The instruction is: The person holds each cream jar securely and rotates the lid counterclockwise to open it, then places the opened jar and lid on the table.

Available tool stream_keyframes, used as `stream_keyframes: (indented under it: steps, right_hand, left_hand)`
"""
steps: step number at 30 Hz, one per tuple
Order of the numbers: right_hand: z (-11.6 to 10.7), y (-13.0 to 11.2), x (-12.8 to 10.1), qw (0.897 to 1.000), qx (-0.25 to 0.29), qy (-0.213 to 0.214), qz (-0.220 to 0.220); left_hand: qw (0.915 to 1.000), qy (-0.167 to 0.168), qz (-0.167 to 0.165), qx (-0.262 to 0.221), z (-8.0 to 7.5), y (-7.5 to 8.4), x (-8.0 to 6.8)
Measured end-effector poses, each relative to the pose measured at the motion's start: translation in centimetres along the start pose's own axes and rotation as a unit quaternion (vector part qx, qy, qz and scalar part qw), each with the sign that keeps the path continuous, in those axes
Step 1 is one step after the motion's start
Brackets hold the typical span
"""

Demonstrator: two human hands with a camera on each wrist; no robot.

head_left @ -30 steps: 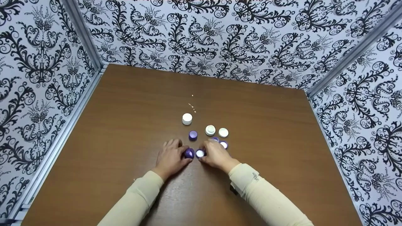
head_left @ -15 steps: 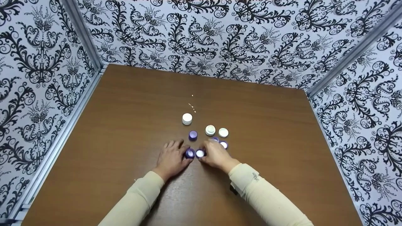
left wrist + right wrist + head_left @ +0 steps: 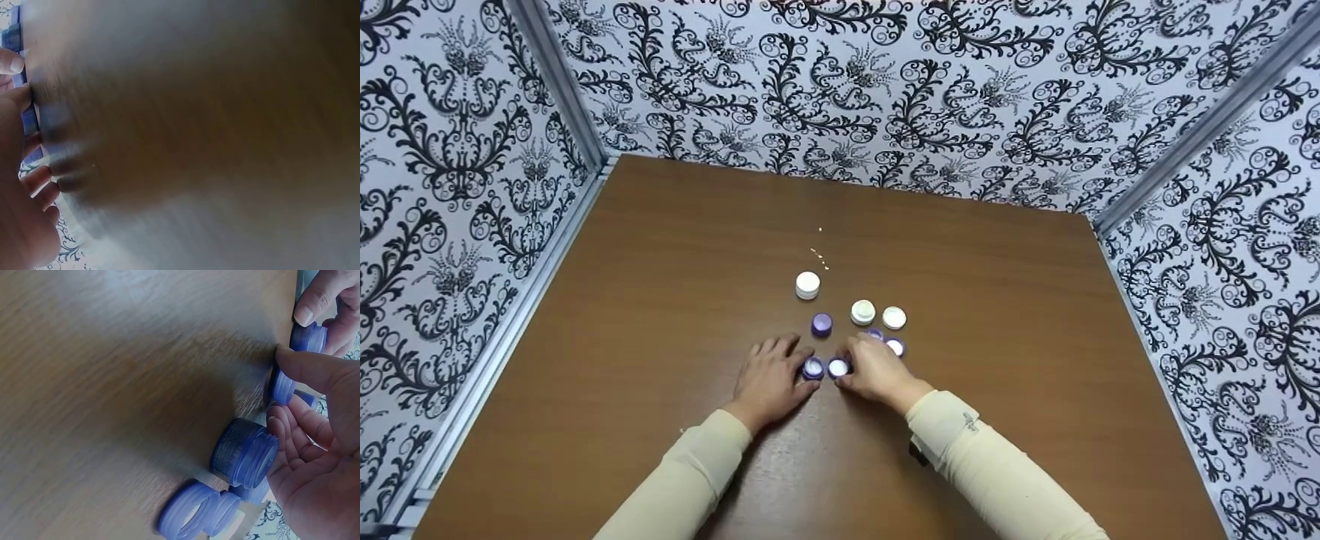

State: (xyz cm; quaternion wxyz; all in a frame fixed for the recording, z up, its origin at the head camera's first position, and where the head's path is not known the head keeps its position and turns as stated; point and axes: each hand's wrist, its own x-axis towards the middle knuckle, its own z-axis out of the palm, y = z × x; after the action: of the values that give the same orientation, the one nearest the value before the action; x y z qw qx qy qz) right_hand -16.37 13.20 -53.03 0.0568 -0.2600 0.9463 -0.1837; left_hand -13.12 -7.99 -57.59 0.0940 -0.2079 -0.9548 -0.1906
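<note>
Left hand (image 3: 769, 375) fingers pinch a purple cap (image 3: 813, 368); right hand (image 3: 874, 369) fingers pinch a white-topped purple cap (image 3: 838, 367) beside it, mid-worktop (image 3: 622, 315). Likely pairing them; next needs alignment. Other caps sit toward the far edge.

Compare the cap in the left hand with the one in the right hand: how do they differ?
The left hand pinches a purple cap whose top looks mostly purple; the right hand pinches a purple cap showing a bright white inside. The left hand's cap lies left of the right hand's, almost touching. Both are small, round, purple-walled and sit on the brown table.
</note>
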Motion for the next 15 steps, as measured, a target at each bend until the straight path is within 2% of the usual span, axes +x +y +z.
stream_keyframes:
  steps: [4,8,12,15]
  right_hand:
    - [0.0,0.0,0.1,1.0,0.004,-0.002,0.002]
    - [0.1,0.2,0.1,1.0,0.009,-0.004,0.002]
    - [0.1,0.2,0.1,1.0,0.014,-0.007,0.001]
    - [0.1,0.1,0.1,1.0,0.015,-0.01,0.003]
  left_hand:
    - [0.9999,-0.01,0.006,-0.003,-0.3,-0.2,0.1]
    - [0.999,-0.041,0.012,-0.009,-0.9,-0.7,0.4]
    - [0.9963,-0.079,0.01,-0.033,-1.8,-1.5,0.7]
    - [0.9947,-0.085,0.0,-0.059,-2.5,-1.9,1.3]
